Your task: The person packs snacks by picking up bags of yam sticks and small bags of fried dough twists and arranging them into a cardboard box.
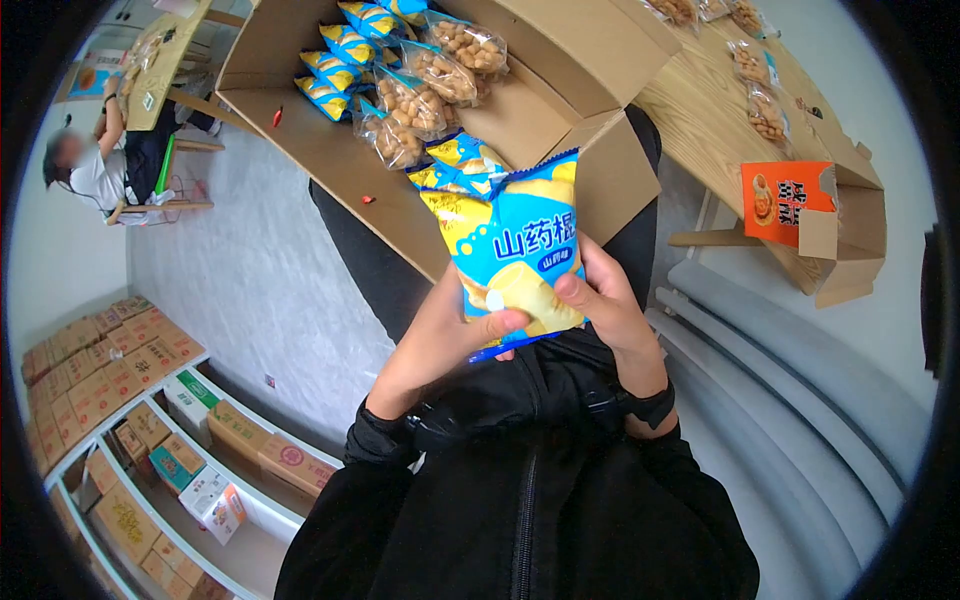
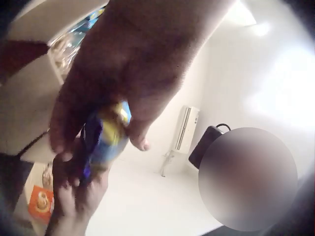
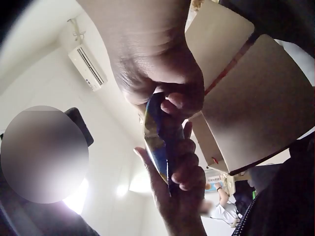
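Observation:
In the head view both hands hold a blue and yellow snack bag (image 1: 525,215) upright in front of the chest, printed side facing up at the camera. The left hand (image 1: 437,330) grips its lower left side with the thumb across the front. On the lower right side, the right hand (image 1: 618,312) does the same, its fingers behind the bag. The left wrist view shows the snack bag (image 2: 109,132) edge-on between both hands. Curled fingers hold the snack bag (image 3: 156,137) from behind in the right wrist view. Just beyond it stands an open cardboard box (image 1: 345,185).
Inside the box lie several blue-yellow bags (image 1: 345,45) and clear bags of round snacks (image 1: 410,105). At right, a wooden table (image 1: 690,115) bears more clear bags and an orange-fronted carton (image 1: 790,205). Shelves with cartons (image 1: 235,425) stand lower left. Another person (image 1: 90,165) sits far left.

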